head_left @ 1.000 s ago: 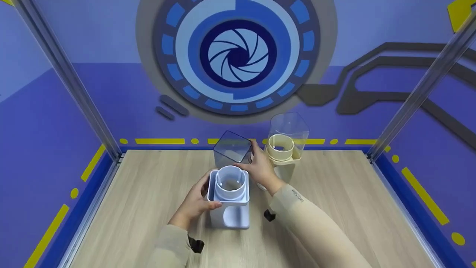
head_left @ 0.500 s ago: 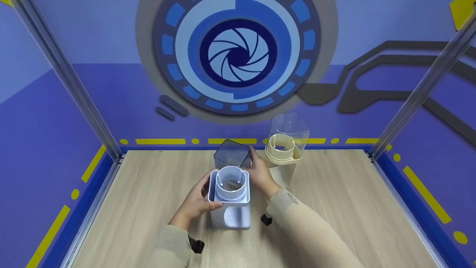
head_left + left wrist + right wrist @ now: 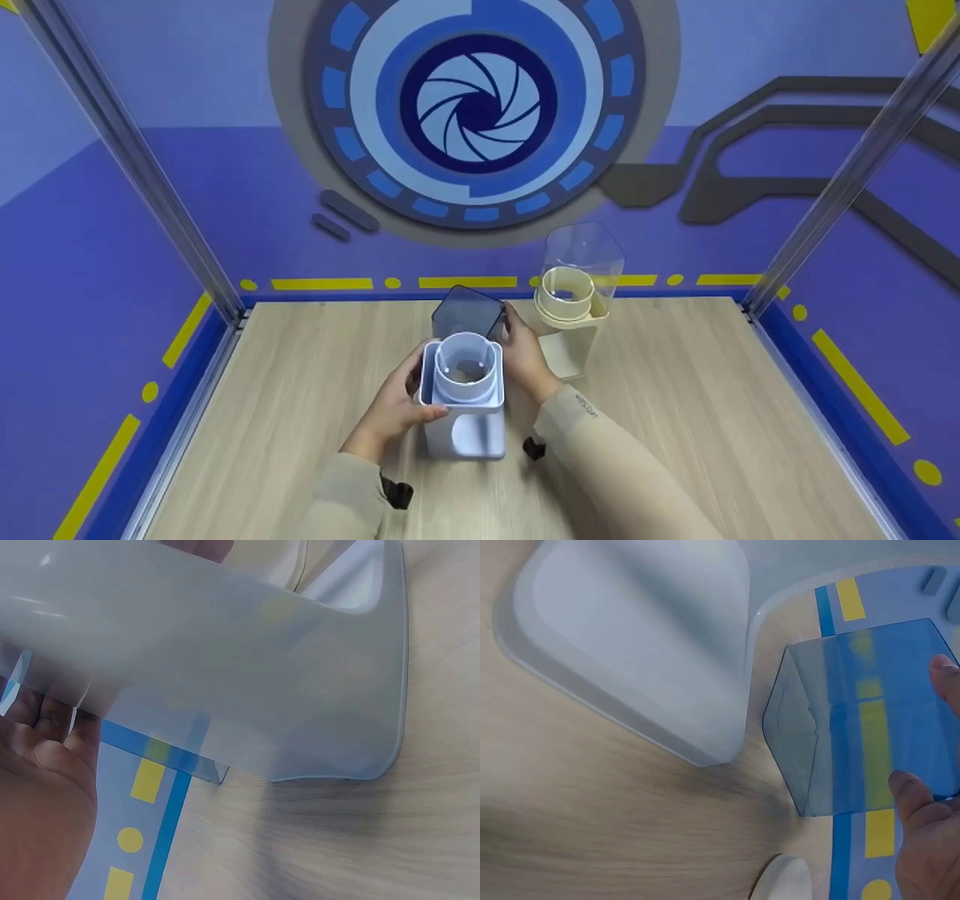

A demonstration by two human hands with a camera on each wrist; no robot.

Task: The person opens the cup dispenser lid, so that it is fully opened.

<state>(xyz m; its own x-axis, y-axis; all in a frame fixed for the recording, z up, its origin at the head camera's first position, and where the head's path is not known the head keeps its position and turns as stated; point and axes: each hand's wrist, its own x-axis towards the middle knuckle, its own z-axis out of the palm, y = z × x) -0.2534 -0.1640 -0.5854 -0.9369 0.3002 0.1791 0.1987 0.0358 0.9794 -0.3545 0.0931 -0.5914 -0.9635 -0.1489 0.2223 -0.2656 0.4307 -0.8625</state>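
A pale blue dispenser stand with a round collar on top stands upright near the table's middle. My left hand grips its upper left side, thumb at the front rim and fingers round the back. Directly behind it is a see-through smoky square container, which my right hand holds by its right side. In the right wrist view, the container shows near the stand's base, with thumb and a finger on its wall. The stand hides the container's lower part in the head view.
A cream dispenser with a clear container behind its collar stands at the back right, just beyond my right hand. Metal posts and blue-purple printed walls border the wooden table.
The smoky container has come down lower behind the stand, and my right hand has moved down with it. My left hand and the stand stay in place.
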